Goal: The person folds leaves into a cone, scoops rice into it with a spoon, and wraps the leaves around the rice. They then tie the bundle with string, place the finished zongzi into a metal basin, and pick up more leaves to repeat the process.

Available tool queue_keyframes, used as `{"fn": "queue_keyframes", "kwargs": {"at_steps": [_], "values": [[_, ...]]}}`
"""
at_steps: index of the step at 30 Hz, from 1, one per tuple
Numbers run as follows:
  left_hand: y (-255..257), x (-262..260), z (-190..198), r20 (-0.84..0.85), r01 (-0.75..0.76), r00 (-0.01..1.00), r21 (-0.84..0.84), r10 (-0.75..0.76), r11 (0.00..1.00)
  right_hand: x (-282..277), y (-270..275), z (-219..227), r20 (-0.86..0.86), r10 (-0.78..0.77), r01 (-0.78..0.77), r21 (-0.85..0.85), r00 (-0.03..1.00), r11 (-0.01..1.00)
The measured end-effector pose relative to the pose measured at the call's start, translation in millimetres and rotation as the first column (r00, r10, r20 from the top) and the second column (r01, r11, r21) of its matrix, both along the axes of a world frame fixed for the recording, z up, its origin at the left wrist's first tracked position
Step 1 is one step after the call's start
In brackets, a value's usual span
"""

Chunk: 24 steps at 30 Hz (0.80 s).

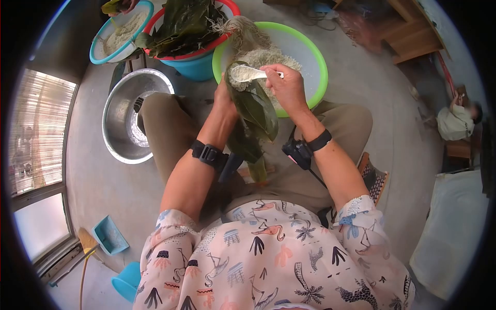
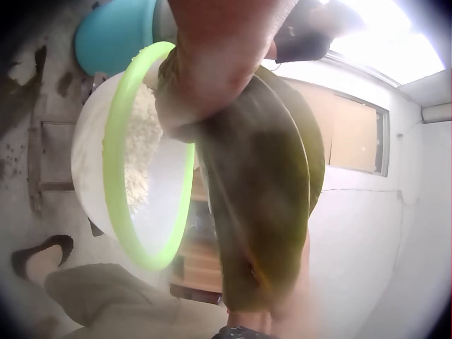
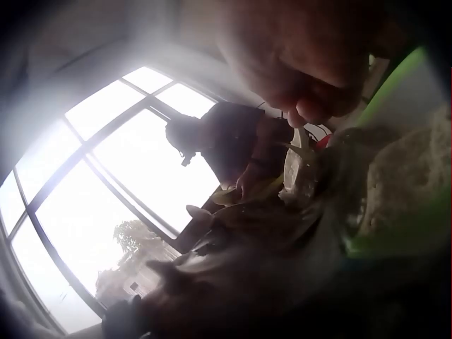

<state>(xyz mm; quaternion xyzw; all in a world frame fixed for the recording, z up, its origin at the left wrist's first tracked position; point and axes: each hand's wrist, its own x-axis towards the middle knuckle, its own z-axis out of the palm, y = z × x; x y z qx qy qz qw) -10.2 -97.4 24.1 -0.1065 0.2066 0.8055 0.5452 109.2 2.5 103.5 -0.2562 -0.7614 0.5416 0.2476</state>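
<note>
In the head view my left hand (image 1: 226, 95) grips long dark green leaves (image 1: 260, 111) folded into a cup, their tails hanging down between the knees. White rice (image 1: 238, 77) fills the cup's mouth. A white spoon (image 1: 251, 74) lies with its bowl over that rice, its handle pinched by my right hand (image 1: 289, 88). Right below both hands is a white basin with a green rim (image 1: 323, 77), holding loose rice (image 1: 271, 56) and a bundle of pale strings (image 1: 243, 33). From the left wrist, the leaf (image 2: 258, 183) drapes broadly below the hand (image 2: 212, 78).
A red-rimmed tub (image 1: 235, 6) of stacked leaves (image 1: 188, 28) stands beyond, beside a blue-rimmed basin (image 1: 93, 49) of rice, where another person's hand works. A metal basin (image 1: 116, 132) sits by the left knee. Another person (image 1: 457, 121) is far right.
</note>
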Motion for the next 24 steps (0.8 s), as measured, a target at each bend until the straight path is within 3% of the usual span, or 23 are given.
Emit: {"fn": "queue_keyframes", "kwargs": {"at_steps": [1,3,6,10,12,15,18,24], "values": [[0.4,-0.7,-3.7,-0.001,-0.002,1.0,-0.001,0.002,1.0,0.8,0.7,0.7,-0.001,0.002,-0.002,-0.001,1.0,1.0],[0.2,-2.7,-7.8,-0.033,0.001,0.999,-0.016,-0.002,1.0,1.6,1.6,4.6,-0.011,-0.041,0.037,-0.253,0.999,0.967],[-0.8,0.5,-0.9,-0.048,0.028,0.998,-0.014,-0.028,1.0,-2.7,6.6,3.3,-0.07,-0.091,0.071,-0.252,0.993,0.965],[-0.2,5.6,9.6,-0.054,0.014,0.998,-0.035,-0.016,0.999,-4.3,11.3,3.9,-0.017,-0.05,0.046,-0.165,0.999,0.985],[-2.2,2.8,6.8,-0.022,0.038,0.999,0.051,-0.037,0.998,0.0,13.7,11.0,-0.035,-0.074,0.061,-0.278,0.997,0.958],[0.7,3.8,10.7,-0.011,-0.016,1.0,0.042,0.016,0.999,8.4,13.4,15.0,-0.053,-0.082,0.061,-0.319,0.995,0.946],[-0.6,4.3,17.5,-0.013,0.006,1.0,0.015,-0.006,1.0,11.9,8.8,7.4,0.02,-0.046,0.049,-0.202,0.999,0.978],[3.8,-6.7,-12.6,0.003,-0.004,1.0,0.018,0.004,1.0,14.0,-2.8,14.7,-0.018,-0.018,0.016,-0.113,1.0,0.993]]}}
